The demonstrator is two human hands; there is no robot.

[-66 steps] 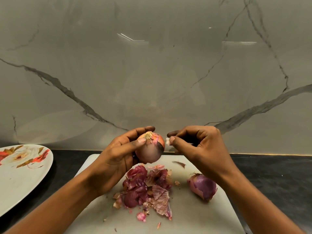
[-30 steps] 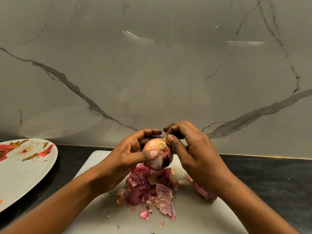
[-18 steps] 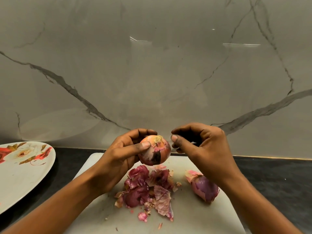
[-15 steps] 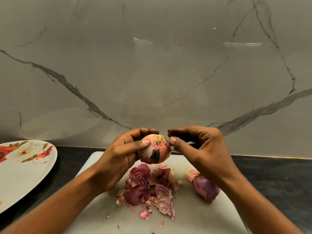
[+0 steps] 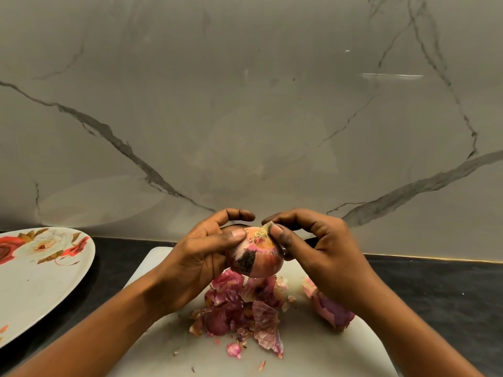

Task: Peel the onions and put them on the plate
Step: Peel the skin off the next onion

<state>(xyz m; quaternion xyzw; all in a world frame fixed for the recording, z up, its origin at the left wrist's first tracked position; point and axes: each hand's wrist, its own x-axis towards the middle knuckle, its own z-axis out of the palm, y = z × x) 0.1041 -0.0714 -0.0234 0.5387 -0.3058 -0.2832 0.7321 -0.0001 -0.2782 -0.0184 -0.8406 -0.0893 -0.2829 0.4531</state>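
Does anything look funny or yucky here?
Yes: the onion in the left hand has a sooty black patch on its side, maybe mould or dirt. The peel scraps on the board are just peeling mess.

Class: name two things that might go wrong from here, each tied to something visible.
The right hand pinches only the dry tip of the onion; it may snap off, leaving skin on. The left hand holds the onion above the peel pile; a slip could drop it among scraps.

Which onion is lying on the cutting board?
The purple onion right of the peel pile; the left hand holds the paler onion, the right hand pinching its tip.
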